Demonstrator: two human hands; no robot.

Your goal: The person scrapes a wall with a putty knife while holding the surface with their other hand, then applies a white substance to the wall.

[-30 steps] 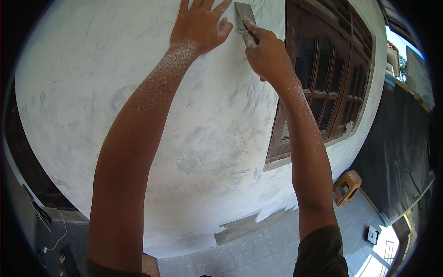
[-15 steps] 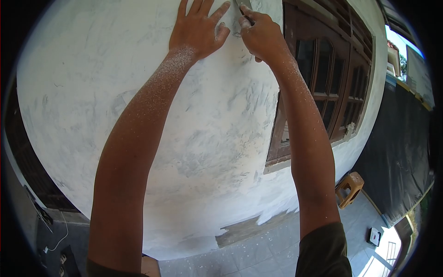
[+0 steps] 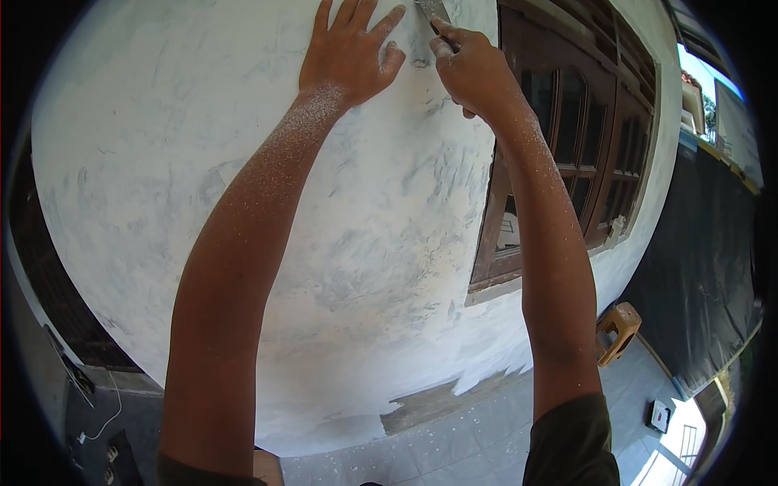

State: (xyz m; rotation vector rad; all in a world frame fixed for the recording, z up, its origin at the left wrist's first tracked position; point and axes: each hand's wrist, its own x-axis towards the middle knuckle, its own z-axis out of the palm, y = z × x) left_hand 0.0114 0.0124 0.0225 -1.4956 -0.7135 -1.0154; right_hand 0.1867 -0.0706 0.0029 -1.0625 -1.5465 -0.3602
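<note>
My left hand (image 3: 347, 55) lies on the patchy white wall (image 3: 365, 202) with its fingers spread, near the top edge of the view. White dust coats its wrist and fingertips. To the right of it, my right hand (image 3: 478, 74) is closed round the handle of a scraper (image 3: 432, 11). The scraper's metal blade points up and left against the wall, and its tip is close to the top edge of the view. Just below the blade, a small dark rough spot (image 3: 419, 62) shows on the wall.
A brown wooden window (image 3: 567, 130) with dark panes stands right of my right arm. Below, a tan plastic stool (image 3: 618, 334) and a small white-and-black object (image 3: 658, 416) rest on the grey tiled floor (image 3: 486, 441). Black sheeting (image 3: 689, 267) hangs at the far right.
My right hand has moved slightly right and down with the scraper, uncovering the dark spot on the wall. The left hand stays nearly in place.
</note>
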